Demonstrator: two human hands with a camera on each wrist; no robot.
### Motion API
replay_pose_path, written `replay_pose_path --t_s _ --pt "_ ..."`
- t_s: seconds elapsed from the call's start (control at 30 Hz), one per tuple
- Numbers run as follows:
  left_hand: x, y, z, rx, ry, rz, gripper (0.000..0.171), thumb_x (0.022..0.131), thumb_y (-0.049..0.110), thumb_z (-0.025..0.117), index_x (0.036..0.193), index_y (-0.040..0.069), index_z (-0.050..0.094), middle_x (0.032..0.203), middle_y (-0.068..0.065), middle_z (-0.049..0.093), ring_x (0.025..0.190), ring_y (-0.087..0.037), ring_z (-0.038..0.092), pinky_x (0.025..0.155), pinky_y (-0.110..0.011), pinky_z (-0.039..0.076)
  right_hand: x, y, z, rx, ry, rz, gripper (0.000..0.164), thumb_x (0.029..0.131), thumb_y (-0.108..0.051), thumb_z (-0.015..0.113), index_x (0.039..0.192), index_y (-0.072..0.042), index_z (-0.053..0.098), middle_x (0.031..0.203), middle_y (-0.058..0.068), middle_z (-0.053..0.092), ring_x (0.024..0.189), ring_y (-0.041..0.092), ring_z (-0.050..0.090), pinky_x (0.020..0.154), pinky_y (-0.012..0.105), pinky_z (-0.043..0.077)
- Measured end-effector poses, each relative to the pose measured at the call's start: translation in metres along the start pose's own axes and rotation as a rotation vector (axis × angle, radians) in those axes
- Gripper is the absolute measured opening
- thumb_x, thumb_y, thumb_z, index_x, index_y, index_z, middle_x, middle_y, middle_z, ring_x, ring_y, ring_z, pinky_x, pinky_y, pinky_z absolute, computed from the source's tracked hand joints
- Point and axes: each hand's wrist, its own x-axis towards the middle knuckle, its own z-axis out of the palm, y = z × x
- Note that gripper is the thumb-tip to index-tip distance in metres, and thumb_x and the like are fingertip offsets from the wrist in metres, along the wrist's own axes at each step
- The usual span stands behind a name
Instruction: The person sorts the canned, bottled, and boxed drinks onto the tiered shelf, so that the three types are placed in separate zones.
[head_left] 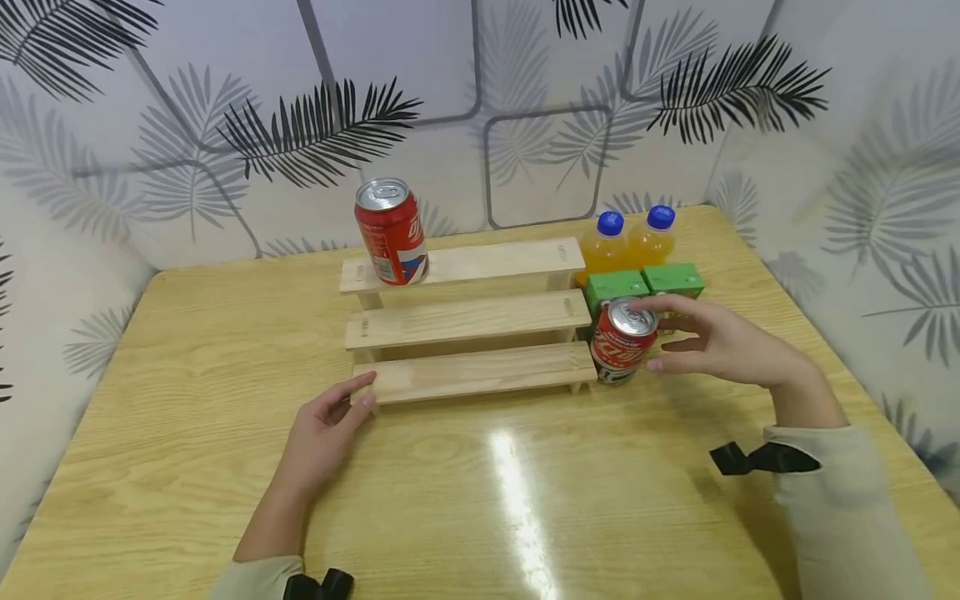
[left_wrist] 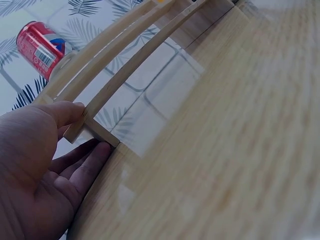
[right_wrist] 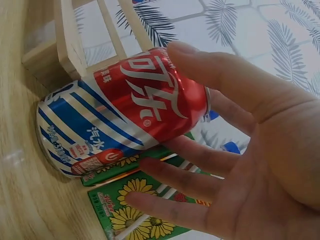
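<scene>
My left hand (head_left: 326,429) pinches the front left end of a three-step wooden display stand (head_left: 480,371), its fingertips at the leg in the left wrist view. At the stand's right end, a red, white and blue cola can (right_wrist: 125,117) stands upright on the table. Spread around its upper part are the fingers of my right hand (head_left: 716,342), loosely extended. One fingertip overlaps the can's lid in the head view. A second red cola can (head_left: 392,233) stands on the left of the stand's top step.
Behind the can at the right are two green drink cartons (head_left: 617,287) with flower prints. Farther back stand two orange drink bottles (head_left: 603,242) with blue caps. A wall with a leaf pattern (head_left: 540,150) rises behind the wooden table (head_left: 427,500).
</scene>
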Motion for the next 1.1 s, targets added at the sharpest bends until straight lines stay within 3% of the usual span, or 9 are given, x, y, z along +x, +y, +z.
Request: replay_pose_path --t_s 0.27,0.5,0.73,1.1 --pt "0.001 0.000 0.000 0.012 0.000 0.002 0.048 0.098 0.047 0.061 0.139 0.022 0.060 0.152 -0.002 0.048 0.144 -0.018 0.038 0.115 -0.041 0.036 0.005 0.005 0.005 0.038 0.036 0.015 0.063 0.085 -0.005 0.079 0.141 -0.010 0.050 0.134 0.002 0.053 0.122 0.001 0.053 0.093 0.029 0.055" --pt "0.001 -0.001 0.001 0.003 0.007 0.009 0.047 0.097 0.047 0.061 0.138 0.024 0.061 0.151 -0.001 0.049 0.143 -0.017 0.039 0.114 -0.040 0.036 0.007 0.013 0.016 0.063 0.068 -0.025 0.068 0.085 -0.001 0.078 0.142 -0.010 0.043 0.136 0.003 0.050 0.120 0.004 0.056 0.091 0.029 0.056" --pt "0.002 0.000 0.000 0.011 0.018 -0.001 0.047 0.097 0.049 0.061 0.137 0.025 0.062 0.152 0.000 0.048 0.144 -0.016 0.037 0.115 -0.040 0.036 0.006 0.025 0.042 0.091 0.190 -0.098 0.081 0.082 0.006 0.077 0.148 -0.008 0.032 0.145 0.003 0.041 0.127 0.002 0.050 0.091 0.026 0.055" --pt "0.003 -0.002 -0.001 0.012 0.019 0.012 0.047 0.097 0.049 0.061 0.137 0.023 0.062 0.150 0.002 0.051 0.146 -0.016 0.036 0.115 -0.035 0.035 0.011 0.025 0.063 0.077 0.364 -0.083 0.079 0.082 0.008 0.076 0.147 -0.008 0.034 0.143 0.008 0.041 0.118 0.001 0.054 0.086 0.022 0.056"
